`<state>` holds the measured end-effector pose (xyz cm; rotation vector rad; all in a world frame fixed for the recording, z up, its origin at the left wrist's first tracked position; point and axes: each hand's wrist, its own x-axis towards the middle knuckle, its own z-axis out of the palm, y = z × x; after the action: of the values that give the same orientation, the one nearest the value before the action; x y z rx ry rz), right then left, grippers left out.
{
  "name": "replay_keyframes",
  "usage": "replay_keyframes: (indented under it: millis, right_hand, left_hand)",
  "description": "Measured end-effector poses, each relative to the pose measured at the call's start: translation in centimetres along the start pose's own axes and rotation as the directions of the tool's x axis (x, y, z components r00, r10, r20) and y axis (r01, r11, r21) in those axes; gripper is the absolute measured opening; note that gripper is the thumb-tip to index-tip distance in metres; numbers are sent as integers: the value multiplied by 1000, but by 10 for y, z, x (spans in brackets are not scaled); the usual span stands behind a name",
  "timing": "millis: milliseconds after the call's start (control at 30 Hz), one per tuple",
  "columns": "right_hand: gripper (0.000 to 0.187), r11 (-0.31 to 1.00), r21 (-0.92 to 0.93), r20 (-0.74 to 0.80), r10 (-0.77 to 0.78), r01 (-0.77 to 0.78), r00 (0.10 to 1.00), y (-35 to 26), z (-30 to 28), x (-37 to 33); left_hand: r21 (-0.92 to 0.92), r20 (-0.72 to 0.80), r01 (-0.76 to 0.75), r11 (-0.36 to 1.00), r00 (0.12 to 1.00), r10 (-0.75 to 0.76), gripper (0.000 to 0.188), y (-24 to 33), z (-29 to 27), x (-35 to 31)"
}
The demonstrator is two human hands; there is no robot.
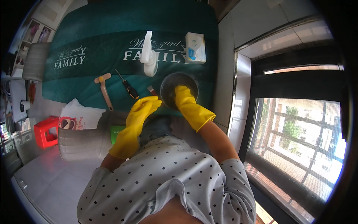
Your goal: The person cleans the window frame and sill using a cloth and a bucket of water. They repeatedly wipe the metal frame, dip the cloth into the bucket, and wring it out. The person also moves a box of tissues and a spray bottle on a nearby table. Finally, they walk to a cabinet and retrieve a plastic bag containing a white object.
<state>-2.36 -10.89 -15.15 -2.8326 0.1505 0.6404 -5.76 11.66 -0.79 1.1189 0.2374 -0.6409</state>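
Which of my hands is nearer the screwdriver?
Left. Your left hand, in a yellow rubber glove, is just below and right of the screwdriver in the picture; your right hand is farther right, at the round grey tub.

Cloth [112, 22] bears white lettering [70, 62]; bag [84, 108], apparently red.

A green tablecloth [100, 39] bears bowl [167, 89], bottle [150, 66], packet [195, 47], brush [151, 89], screwdriver [130, 89], T-shaped tool [105, 91].
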Motion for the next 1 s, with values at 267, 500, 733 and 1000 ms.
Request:
replay_keyframes:
  millis: [267,500,733,1000]
  right_hand:
    - [31,754,654,-82,148,-59,986,18,-82,-54]
    - [28,646,763,-58,43,16,997,46,-56,-51]
    - [30,787,611,-194,48,82,980,50,-59,-62]
    - [30,691,713,-221,59,120,974,46,-90,-92]
  left_hand:
    - [214,-56,-74,974,995,88,26,-5,5,13]
    - [922,329,-374,99,891,312,26,-13,34,62]
    - [838,545,-486,-250,706,453,22,-81,31,135]
    - [869,492,-479,-123,863,112,38,15,47,107]
